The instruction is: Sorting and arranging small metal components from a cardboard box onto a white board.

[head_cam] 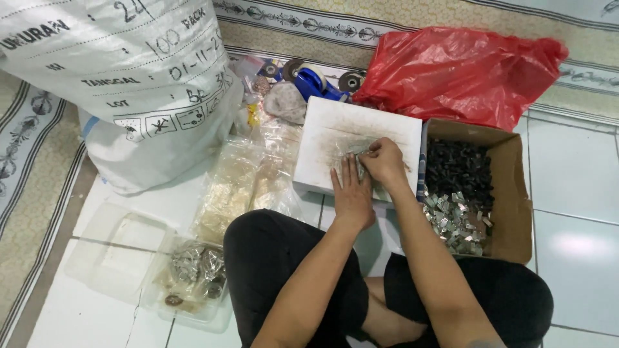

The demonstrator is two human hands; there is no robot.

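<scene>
Clear thin plastic bag (351, 151) lies flat on the upturned white box (322, 138), long axis roughly left-right across the lid. Left hand (351, 193) flat, fingers spread narrow, pinning the bag's near edge. Right hand (382, 158) sits directly above it on the box, fingertips pinched on the bag's upper edge; right is the nearer one. Right of the box: open brown cardboard carton (509, 193) of black and silver metal clips. Behind the box: red plastic bag (464, 64), blue tape dispenser (316, 82). Left: big white woven sack (129, 77).

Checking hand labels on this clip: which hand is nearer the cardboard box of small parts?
Right. The right hand is beside the cardboard box; the left hand lies farther left on the white box.
</scene>
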